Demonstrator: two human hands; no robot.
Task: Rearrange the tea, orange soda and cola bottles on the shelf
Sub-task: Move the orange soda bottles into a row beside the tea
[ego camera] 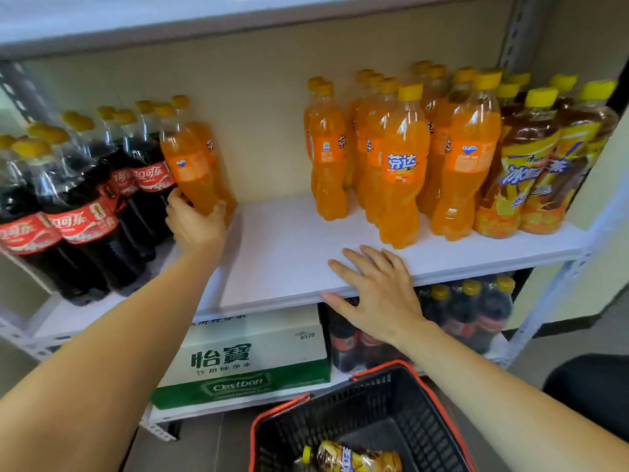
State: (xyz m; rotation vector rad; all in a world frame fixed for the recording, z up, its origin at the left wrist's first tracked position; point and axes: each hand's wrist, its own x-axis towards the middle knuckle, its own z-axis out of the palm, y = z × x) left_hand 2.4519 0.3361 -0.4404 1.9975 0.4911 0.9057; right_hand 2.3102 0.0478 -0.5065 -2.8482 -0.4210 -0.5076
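Leftward, two orange soda bottles [190, 165] beside cola bottles [102, 206]

Curled left grip [195, 221], splayed right grip [376, 291].

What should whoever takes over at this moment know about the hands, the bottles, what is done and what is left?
Left hand grips the base of an orange soda bottle beside the cola bottles. Right hand rests open on the shelf edge.
Done: orange soda group and tea bottles stand at right.
Left, probably: join the held bottle to its group; a loose tea bottle lies in the basket.
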